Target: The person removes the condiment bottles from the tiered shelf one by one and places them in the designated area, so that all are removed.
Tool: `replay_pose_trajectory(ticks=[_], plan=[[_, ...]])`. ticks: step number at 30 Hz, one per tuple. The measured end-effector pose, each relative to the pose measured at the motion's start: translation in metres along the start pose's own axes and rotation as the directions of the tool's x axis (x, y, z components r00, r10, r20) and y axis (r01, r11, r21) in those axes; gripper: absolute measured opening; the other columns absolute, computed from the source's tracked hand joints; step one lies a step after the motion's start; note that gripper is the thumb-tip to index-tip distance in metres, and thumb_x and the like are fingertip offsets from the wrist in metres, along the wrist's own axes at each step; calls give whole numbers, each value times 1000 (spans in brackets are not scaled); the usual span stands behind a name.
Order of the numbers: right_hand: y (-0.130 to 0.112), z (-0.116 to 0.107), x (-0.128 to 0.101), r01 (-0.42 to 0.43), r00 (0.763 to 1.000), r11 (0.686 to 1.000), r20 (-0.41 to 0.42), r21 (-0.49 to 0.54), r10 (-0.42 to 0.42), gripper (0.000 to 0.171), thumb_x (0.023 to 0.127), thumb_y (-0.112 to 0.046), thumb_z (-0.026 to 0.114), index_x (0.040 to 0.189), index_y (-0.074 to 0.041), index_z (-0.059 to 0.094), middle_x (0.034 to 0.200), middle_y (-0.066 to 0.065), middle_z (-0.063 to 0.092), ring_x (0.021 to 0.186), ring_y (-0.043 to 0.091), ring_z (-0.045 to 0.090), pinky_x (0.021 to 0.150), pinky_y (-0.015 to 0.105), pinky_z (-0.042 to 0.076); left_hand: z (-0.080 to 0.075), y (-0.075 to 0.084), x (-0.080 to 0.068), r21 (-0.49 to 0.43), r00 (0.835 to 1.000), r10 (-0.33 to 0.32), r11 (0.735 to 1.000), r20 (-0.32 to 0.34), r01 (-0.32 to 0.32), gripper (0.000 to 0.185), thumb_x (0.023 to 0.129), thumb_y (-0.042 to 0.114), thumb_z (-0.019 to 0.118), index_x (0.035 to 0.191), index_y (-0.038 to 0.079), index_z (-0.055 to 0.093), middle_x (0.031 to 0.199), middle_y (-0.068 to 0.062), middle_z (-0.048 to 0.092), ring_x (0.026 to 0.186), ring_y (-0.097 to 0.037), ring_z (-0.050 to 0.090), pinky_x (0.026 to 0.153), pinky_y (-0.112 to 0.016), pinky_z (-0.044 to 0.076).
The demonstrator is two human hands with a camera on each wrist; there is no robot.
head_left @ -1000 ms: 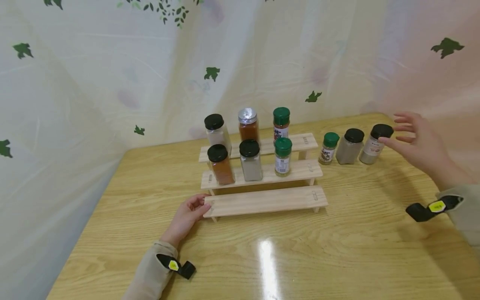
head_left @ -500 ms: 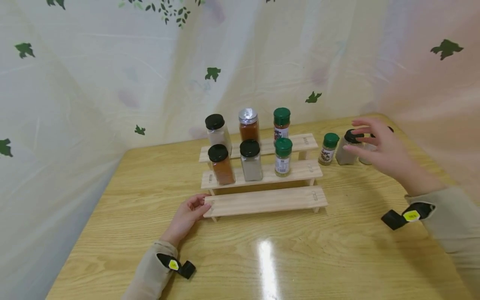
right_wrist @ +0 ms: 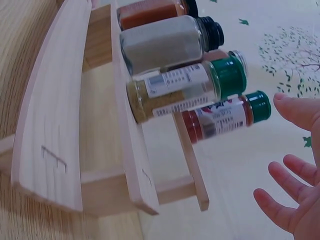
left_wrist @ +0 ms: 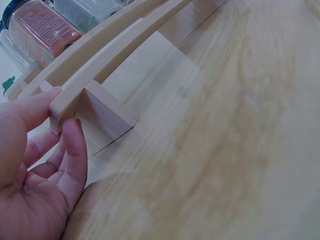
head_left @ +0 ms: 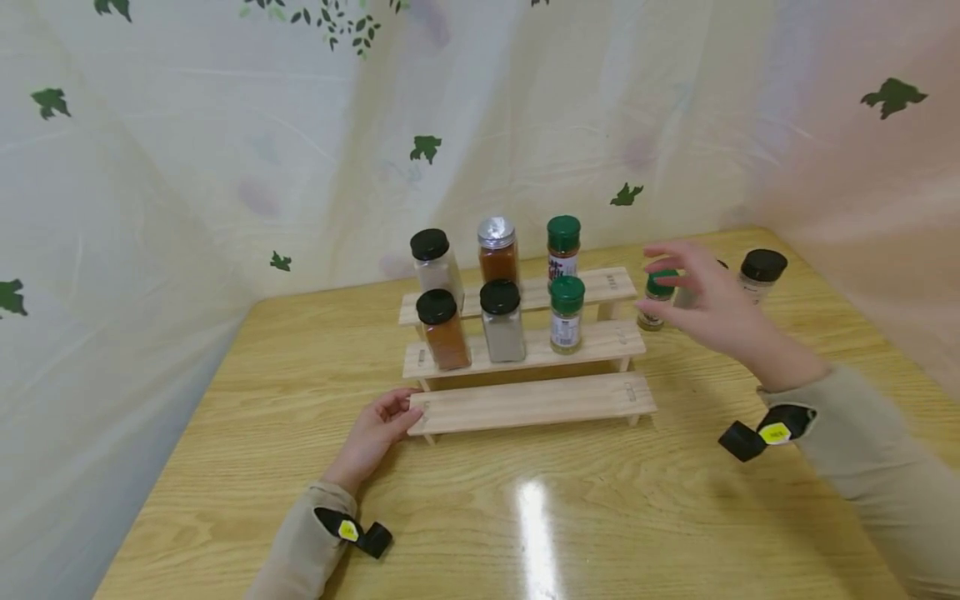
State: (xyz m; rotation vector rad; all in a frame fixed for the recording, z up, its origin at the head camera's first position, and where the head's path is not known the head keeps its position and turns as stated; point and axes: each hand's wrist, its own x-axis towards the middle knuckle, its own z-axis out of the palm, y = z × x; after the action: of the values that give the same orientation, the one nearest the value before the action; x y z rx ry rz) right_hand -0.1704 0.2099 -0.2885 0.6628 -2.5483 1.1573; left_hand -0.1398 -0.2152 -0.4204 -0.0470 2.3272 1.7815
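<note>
My left hand (head_left: 375, 432) pinches the left end of the lowest tier of a wooden three-tier spice rack (head_left: 525, 402); the left wrist view shows the thumb on top and fingers beneath the board end (left_wrist: 65, 107). My right hand (head_left: 708, 304) is held with thumb and fingers spread around a small green-capped spice jar (head_left: 660, 283) on the table, overlapping it in the head view. Behind that hand are a black-capped jar, mostly hidden, and another black-capped jar (head_left: 763, 267). In the right wrist view, nothing lies between the spread fingers (right_wrist: 287, 182).
On the middle tier stand an orange-filled jar (head_left: 446, 333), a grey-filled jar (head_left: 502, 325) and a green-capped jar (head_left: 566, 317). The top tier holds a pale jar (head_left: 435, 262), a silver-capped jar (head_left: 498, 250) and a red, green-capped jar (head_left: 563, 246). A patterned curtain (head_left: 337, 167) hangs behind the table (head_left: 300, 367).
My right hand has moved left from the far black-capped jar, past the middle one, to the small green-capped jar. The left hand has kept its place on the rack.
</note>
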Motion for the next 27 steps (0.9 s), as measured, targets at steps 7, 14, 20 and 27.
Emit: replay_pose_trajectory(ticks=[7,14,20,27], plan=[[-7,14,6,69,997,997,24,27,-70,59,85,-7,70,136,-5,41,129,16,46,114,31,49,94,50,43,0,0,0,0,1000,10,1000,-2,-10,39,92,14,61,126,-3,52,98,-3,54,83,-7,52,68,-17,45],[-8,30,10,128,992,989,-5,70,-128,59,81,-2,72,133,-4,45,127,13,48,112,24,50,95,28,46,1,0,0,-6,1000,15,1000,3,-15,38,92,12,61,125,-4,52,97,-2,53,81,-7,51,67,-17,44],[-10,41,13,166,986,980,-37,110,-163,55,81,3,70,130,-3,47,126,15,48,114,20,48,94,11,39,0,2,0,2,1000,8,1000,-2,-8,39,92,13,61,126,-4,52,98,-2,52,82,-7,50,67,-17,44],[-11,51,17,186,982,977,-40,105,-183,53,79,3,72,126,-1,50,128,15,47,117,27,49,96,41,45,0,2,0,-1,1000,3,1000,-4,-3,39,92,13,61,126,-3,52,98,-3,52,81,-7,51,67,-17,44]])
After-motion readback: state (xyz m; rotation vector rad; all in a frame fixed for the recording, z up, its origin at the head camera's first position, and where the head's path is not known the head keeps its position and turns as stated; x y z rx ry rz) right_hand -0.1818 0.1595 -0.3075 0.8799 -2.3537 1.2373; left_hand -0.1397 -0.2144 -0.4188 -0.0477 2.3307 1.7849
